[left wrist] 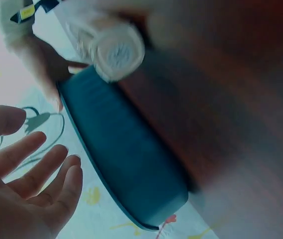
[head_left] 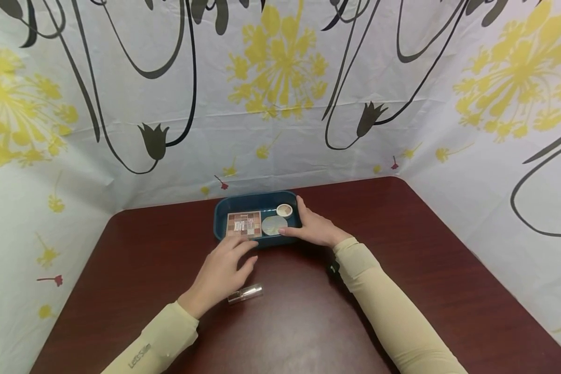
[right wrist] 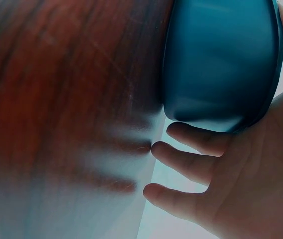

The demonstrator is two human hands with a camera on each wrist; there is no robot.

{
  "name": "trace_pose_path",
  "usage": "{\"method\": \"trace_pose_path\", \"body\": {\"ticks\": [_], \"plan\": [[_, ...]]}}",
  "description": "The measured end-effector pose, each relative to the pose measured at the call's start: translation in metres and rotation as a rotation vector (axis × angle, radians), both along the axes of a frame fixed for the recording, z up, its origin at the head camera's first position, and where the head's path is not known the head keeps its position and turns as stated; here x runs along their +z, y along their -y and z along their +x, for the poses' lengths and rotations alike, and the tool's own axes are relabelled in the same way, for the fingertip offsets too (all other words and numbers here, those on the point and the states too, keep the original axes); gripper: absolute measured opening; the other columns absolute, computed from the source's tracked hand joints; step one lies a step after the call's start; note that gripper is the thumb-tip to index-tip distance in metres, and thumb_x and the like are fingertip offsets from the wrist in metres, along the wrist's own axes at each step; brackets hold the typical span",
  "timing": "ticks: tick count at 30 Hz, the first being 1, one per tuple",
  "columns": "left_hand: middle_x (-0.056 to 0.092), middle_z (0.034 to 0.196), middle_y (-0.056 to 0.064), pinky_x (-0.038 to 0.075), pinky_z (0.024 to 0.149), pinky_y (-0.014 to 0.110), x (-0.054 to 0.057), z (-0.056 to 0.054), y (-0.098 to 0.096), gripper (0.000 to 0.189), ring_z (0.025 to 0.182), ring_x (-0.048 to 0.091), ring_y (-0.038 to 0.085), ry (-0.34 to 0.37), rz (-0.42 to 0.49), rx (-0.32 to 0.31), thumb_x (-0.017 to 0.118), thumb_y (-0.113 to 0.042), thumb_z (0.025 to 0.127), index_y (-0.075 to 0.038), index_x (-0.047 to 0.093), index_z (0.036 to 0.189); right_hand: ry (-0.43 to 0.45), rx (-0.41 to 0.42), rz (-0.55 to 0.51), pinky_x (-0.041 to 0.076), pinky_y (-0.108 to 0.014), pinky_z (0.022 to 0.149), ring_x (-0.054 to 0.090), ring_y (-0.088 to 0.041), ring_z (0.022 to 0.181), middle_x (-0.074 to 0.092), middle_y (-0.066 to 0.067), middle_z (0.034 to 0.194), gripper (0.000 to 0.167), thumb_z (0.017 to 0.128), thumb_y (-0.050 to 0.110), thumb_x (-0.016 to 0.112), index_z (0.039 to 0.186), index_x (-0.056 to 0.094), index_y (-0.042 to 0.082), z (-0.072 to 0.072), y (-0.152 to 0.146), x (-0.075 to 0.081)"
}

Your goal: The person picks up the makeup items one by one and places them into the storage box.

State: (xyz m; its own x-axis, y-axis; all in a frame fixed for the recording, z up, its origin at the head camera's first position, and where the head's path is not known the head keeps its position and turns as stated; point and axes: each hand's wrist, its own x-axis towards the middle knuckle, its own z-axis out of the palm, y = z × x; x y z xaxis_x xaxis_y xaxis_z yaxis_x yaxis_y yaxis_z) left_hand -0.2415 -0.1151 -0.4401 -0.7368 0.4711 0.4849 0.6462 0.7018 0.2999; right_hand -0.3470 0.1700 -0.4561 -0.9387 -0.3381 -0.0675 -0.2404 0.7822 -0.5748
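A dark blue tray (head_left: 257, 200) lies near the back edge of the table. In it are an eyeshadow palette (head_left: 244, 224) on the left, a pale round disc (head_left: 274, 225) and a small round cosmetic pot (head_left: 284, 210) on the right. My right hand (head_left: 315, 227) grips the tray's right end, thumb over the rim and fingers along the outside wall (right wrist: 221, 64). Just in front of the tray hovers my left hand (head_left: 224, 267), fingers relaxed and holding nothing. A shiny lipstick-like tube (head_left: 245, 294) lies on the table beside it; its round end (left wrist: 120, 52) looms in the left wrist view.
The dark red-brown table (head_left: 299, 322) has rounded back corners. Behind and at both sides hangs a white cloth (head_left: 280, 150) with yellow and grey flower prints. A small dark item (head_left: 334, 267) shows at the right sleeve's cuff.
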Motion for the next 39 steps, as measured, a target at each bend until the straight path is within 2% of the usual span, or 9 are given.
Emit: {"method": "trace_pose_path", "body": {"ticks": [3, 7, 11, 16, 22, 28, 39], "plan": [[0.064, 0.112, -0.005, 0.055, 0.083, 0.033, -0.004, 0.009, 0.002, 0.032, 0.106, 0.056, 0.012, 0.012, -0.019, -0.008, 0.073, -0.025, 0.092, -0.017, 0.072, 0.122, 0.009, -0.002, -0.004, 0.037, -0.050, 0.112, 0.030, -0.025, 0.147, 0.005, -0.005, 0.168, 0.127, 0.076, 0.088, 0.054, 0.160, -0.015, 0.023, 0.000, -0.001, -0.001], [0.063, 0.107, -0.008, 0.055, 0.077, 0.030, -0.008, 0.018, 0.002, 0.033, 0.098, 0.054, 0.008, 0.067, -0.060, -0.024, 0.075, -0.025, 0.090, -0.017, 0.073, 0.122, 0.020, -0.004, -0.013, 0.036, -0.050, 0.112, 0.030, -0.024, 0.148, 0.005, -0.004, 0.168, 0.126, 0.077, 0.087, 0.055, 0.160, -0.016, 0.025, 0.000, -0.002, -0.001], [0.062, 0.109, -0.008, 0.055, 0.079, 0.031, -0.012, 0.026, 0.002, 0.036, 0.099, 0.054, 0.008, 0.154, -0.126, -0.030, 0.077, -0.028, 0.090, -0.017, 0.072, 0.124, 0.021, -0.002, -0.015, 0.037, -0.051, 0.111, 0.031, -0.025, 0.147, 0.005, -0.004, 0.168, 0.125, 0.077, 0.086, 0.055, 0.159, -0.017, 0.026, 0.001, -0.002, -0.003], [0.061, 0.112, -0.006, 0.055, 0.078, 0.033, -0.019, 0.033, 0.002, 0.036, 0.101, 0.055, 0.011, 0.222, -0.186, -0.037, 0.075, -0.030, 0.091, -0.017, 0.071, 0.124, 0.037, -0.004, -0.025, 0.038, -0.051, 0.110, 0.032, -0.026, 0.147, 0.005, -0.004, 0.168, 0.125, 0.077, 0.086, 0.055, 0.159, -0.017, 0.027, 0.004, -0.002, -0.006], [0.061, 0.110, -0.004, 0.056, 0.074, 0.032, -0.024, 0.036, 0.005, 0.035, 0.098, 0.055, 0.012, 0.249, -0.215, -0.050, 0.075, -0.028, 0.091, -0.014, 0.071, 0.124, 0.030, -0.001, -0.023, 0.037, -0.051, 0.111, 0.031, -0.025, 0.147, 0.005, -0.003, 0.168, 0.125, 0.077, 0.087, 0.055, 0.159, -0.017, 0.026, 0.003, -0.001, -0.008], [0.062, 0.108, -0.004, 0.056, 0.073, 0.032, -0.026, 0.035, 0.006, 0.033, 0.097, 0.056, 0.013, 0.240, -0.241, -0.070, 0.076, -0.023, 0.091, -0.013, 0.071, 0.122, 0.022, -0.009, -0.019, 0.038, -0.050, 0.111, 0.032, -0.025, 0.147, 0.006, -0.004, 0.168, 0.125, 0.077, 0.087, 0.055, 0.160, -0.015, 0.025, 0.002, -0.001, -0.006], [0.059, 0.095, -0.008, 0.053, 0.070, 0.028, -0.027, 0.033, 0.007, 0.024, 0.084, 0.053, 0.008, 0.244, -0.227, -0.130, 0.077, -0.012, 0.090, -0.017, 0.072, 0.113, 0.024, -0.004, -0.021, 0.038, -0.050, 0.111, 0.032, -0.025, 0.147, 0.005, -0.003, 0.168, 0.125, 0.077, 0.087, 0.055, 0.160, -0.016, 0.026, -0.001, -0.001, -0.004]]}}
